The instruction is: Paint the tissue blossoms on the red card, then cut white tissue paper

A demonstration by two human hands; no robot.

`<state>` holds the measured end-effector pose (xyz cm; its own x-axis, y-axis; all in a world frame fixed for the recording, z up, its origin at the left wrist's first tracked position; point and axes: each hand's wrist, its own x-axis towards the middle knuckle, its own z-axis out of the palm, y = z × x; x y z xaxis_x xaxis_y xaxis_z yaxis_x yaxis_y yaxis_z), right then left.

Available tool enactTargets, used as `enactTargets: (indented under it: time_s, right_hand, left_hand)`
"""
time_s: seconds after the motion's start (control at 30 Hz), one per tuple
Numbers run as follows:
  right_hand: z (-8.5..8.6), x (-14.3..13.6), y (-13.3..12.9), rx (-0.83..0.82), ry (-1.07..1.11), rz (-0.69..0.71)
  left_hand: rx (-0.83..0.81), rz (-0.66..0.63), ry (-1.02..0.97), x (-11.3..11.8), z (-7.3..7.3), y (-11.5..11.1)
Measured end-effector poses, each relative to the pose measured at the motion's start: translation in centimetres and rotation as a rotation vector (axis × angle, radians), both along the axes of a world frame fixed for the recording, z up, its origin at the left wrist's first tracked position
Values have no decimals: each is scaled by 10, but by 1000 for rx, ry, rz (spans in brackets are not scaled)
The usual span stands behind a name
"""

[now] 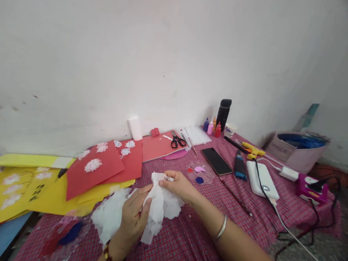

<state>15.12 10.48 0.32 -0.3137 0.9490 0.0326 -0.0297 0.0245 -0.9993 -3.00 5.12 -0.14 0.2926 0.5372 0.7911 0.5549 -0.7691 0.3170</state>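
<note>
A crumpled white tissue (154,212) hangs between my two hands above the checked tablecloth (185,249). My left hand (133,216), with a beaded bracelet at the wrist, pinches its left side between thumb and fingers. At the upper right of the tissue, my right hand (175,185) grips it, with a silver bangle farther up the arm. More loose white tissue (107,215) lies on the cloth behind and left of my left hand. A clear palette (209,176) with red, pink and blue paint sits just beyond my right hand.
Red cards (96,180) and yellow sheets (56,196) with tissue flowers lie left. Scissors (177,140), small paint bottles (210,128) and a black flask (223,113) stand or lie behind. Right are a phone (217,160), paintbrush (238,198), yellow glue gun (253,151) and white power bank (261,180) with cables.
</note>
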Motion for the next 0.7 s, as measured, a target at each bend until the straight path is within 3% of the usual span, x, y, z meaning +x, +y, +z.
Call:
enactTargets:
  time_s: [0.1,0.23,0.33,0.4,0.53,0.7]
  right_hand:
    - [4,1,-1,78,-12,-89]
    - [10,1,-7,309,-161,-188]
    - [9,-1,-13,562,-422,-135]
    - [7,-3,-15,686,-559,-85]
    - [3,-4,-11,578,-481,-111]
    - [4,-1,-7,438,-388,-131]
  left_hand:
    - [-137,-53,-96,2,5,-5]
    - [-569,-95,-284,8,12,0]
    - [-780,-68,-383,10,11,8]
    - [-815,10,-397,10,8,12]
    - [-779,161,-450,8,8,12]
    - [-789,164,-491,6,10,9]
